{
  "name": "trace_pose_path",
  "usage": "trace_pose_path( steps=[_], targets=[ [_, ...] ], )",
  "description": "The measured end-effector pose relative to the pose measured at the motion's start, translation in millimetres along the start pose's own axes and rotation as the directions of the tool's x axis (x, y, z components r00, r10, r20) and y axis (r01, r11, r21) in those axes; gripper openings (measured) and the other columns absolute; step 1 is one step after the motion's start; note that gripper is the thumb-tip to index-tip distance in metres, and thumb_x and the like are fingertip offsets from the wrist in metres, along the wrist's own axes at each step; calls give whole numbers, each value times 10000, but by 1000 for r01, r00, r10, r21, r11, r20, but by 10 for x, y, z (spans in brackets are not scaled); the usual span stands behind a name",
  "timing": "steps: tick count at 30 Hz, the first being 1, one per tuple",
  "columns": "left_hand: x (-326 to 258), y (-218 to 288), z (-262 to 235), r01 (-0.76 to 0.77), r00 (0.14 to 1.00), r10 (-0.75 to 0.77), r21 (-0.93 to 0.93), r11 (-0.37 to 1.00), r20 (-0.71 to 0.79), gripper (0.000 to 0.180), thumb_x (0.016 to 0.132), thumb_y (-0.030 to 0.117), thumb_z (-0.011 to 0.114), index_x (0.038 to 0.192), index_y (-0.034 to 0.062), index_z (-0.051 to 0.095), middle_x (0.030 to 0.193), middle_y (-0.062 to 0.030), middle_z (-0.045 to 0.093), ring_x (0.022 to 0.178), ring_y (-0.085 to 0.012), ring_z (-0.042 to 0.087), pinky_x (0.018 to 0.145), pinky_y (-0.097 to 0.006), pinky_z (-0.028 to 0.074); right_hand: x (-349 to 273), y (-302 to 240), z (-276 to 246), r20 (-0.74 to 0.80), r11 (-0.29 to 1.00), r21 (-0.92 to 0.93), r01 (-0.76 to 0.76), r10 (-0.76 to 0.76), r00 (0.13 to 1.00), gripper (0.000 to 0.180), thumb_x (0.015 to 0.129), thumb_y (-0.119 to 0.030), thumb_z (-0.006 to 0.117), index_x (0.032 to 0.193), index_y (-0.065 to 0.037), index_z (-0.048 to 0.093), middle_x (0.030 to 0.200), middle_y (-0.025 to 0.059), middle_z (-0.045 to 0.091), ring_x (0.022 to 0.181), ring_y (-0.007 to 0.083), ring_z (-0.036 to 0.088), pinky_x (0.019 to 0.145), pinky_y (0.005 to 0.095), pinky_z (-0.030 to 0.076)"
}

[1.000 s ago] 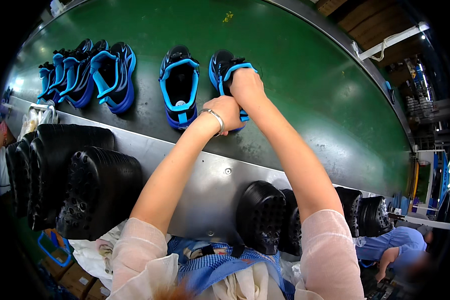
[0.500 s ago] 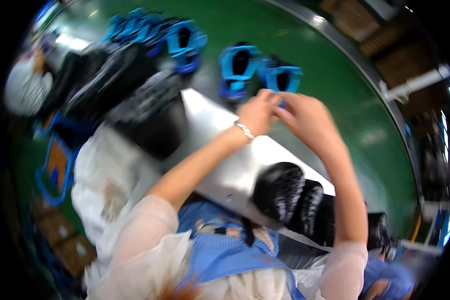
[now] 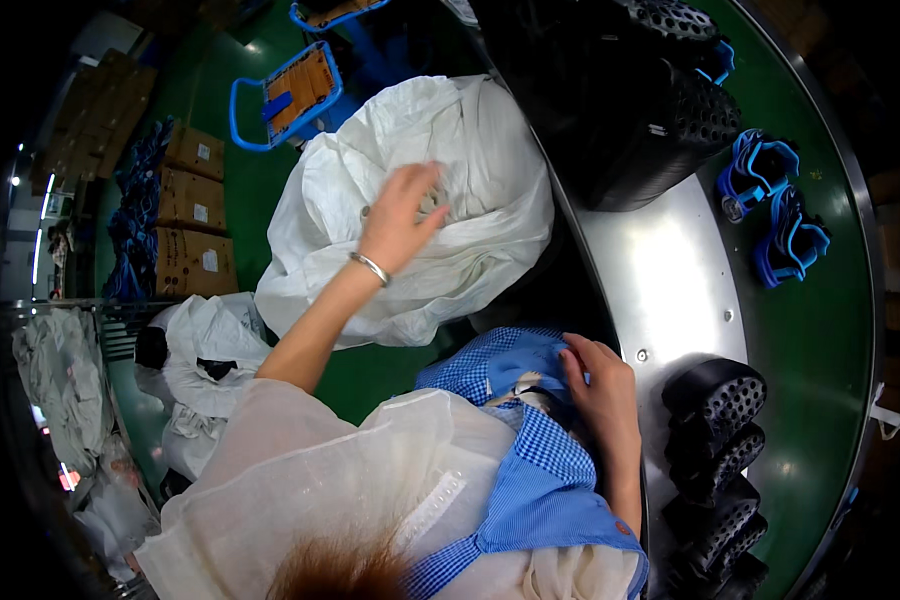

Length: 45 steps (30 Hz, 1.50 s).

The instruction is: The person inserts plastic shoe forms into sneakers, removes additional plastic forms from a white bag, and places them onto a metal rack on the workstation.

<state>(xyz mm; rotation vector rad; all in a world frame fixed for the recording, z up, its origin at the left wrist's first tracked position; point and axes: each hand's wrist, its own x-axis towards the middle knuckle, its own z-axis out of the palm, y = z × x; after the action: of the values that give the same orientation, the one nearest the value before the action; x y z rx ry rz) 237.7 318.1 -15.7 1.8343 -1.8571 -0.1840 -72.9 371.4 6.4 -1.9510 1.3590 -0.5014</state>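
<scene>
My left hand (image 3: 400,218), with a silver bracelet at the wrist, reaches over a big white woven sack (image 3: 495,180). Its fingers are slightly blurred and spread apart, with nothing visible held in them. Something pale and greyish (image 3: 430,200) shows in the sack's folds beside the thumb; its kind is unclear. My right hand (image 3: 606,390) hangs by the edge of the metal bench (image 3: 665,260), close to my blue checked apron (image 3: 555,455). Its fingers are loosely bent and apart, holding nothing that I can see.
Black shoes with perforated soles (image 3: 735,405) line the bench's near right; more black footwear (image 3: 660,130) is piled farther up. Blue holders (image 3: 790,240) stand along the green surface beyond. At left are cardboard boxes (image 3: 192,205), a blue-framed stool (image 3: 300,90) and smaller white bags (image 3: 205,340).
The view has swung left toward the sack. My hands, together above the bench before, are now apart: the left over the sack, the right by the apron. The small blue thing at my fingers is out of sight.
</scene>
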Motion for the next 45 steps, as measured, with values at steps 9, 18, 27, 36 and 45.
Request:
trace_pose_path(
  steps=[9,18,27,36,45],
  targets=[
    [-270,-912,456,306,938,-320,117,945,130,546,721,246,682,1222,120,503,1086,-135,553,974,-296,549,812,-361,463,-138,150,256,28,1000,-10,-1,2,1000,196,810,-156,598,950,-22,630,833,164,627,734,325,614,659,378,499],
    [179,268,-73,-102,994,87,-239,966,-71,303,747,9,557,1040,70,602,891,-100,588,821,-239,587,742,-303,474,-230,393,306,-24,1000,-27,-4,4,1000,194,815,-196,582,923,-39,617,822,163,619,742,335,603,657,399,486],
    [499,2074,1048,-494,838,546,-419,762,8,264,759,86,587,1020,118,607,993,-73,576,917,-266,563,761,-341,481,-376,452,293,-27,995,-30,-100,99,995,210,813,-211,585,897,-21,619,787,166,600,748,336,599,665,404,489],
    [710,2118,1658,-381,916,399,-204,902,53,259,778,175,590,1033,124,586,959,-45,569,910,-253,566,712,-355,495,-454,543,261,-25,988,15,-153,153,988,231,819,-211,579,925,-12,625,827,170,611,768,333,603,691,404,489],
    [682,1952,1538,-364,912,400,-270,891,91,451,772,170,610,1193,97,467,1197,-136,470,1086,-322,465,903,-384,414,-393,496,216,1,987,30,-160,160,987,216,826,-200,568,942,-24,614,829,189,607,770,362,592,686,419,477]
  ],
)
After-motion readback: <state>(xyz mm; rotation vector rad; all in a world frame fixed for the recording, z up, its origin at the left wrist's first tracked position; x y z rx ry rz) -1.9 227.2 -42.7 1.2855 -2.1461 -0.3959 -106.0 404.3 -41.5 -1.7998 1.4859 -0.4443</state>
